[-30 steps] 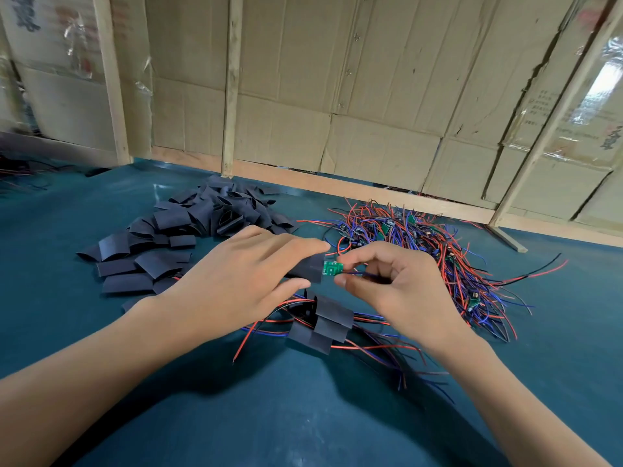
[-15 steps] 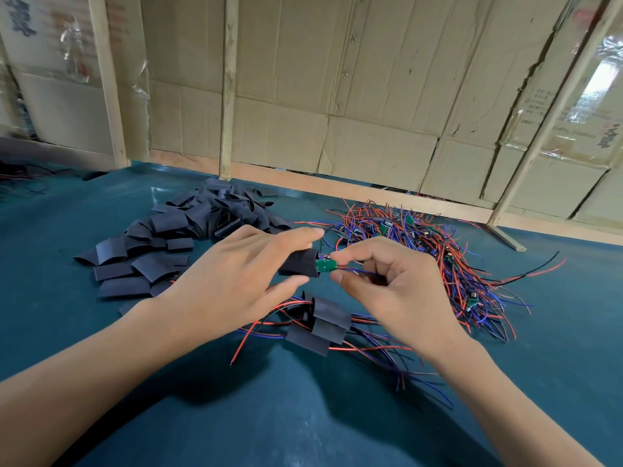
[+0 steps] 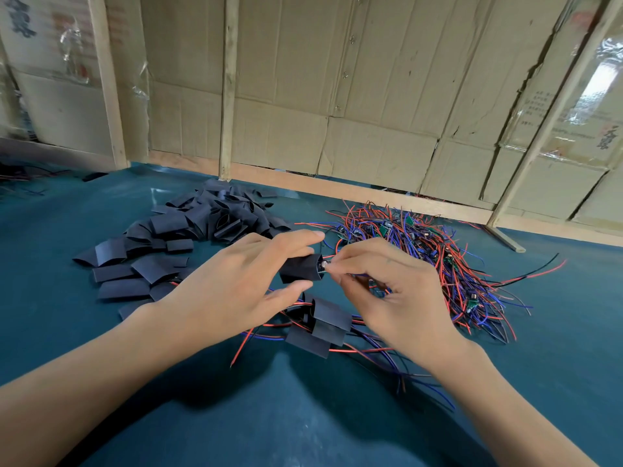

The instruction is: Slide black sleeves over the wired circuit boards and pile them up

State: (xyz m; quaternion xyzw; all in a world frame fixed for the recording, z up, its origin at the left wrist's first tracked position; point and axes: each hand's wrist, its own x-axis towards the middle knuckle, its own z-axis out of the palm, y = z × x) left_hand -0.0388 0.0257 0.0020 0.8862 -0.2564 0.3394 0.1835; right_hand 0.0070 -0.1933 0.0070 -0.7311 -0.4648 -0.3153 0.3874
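Observation:
My left hand pinches a black sleeve between thumb and fingers, its open end facing right. My right hand pinches the wired circuit board at the sleeve's mouth; the board is almost wholly inside, only a small metallic end showing. Below the hands lies a small pile of sleeved boards with red, blue and black wires trailing out. Loose black sleeves are heaped at the left. A tangle of bare wired boards lies at the right.
Everything sits on a teal table mat. A wall of cardboard and wooden battens closes off the far edge. More wires lie at the far left edge.
The green board, visible between my hands before, has gone into the sleeve. My hands have drawn closer together and risen slightly in the view.

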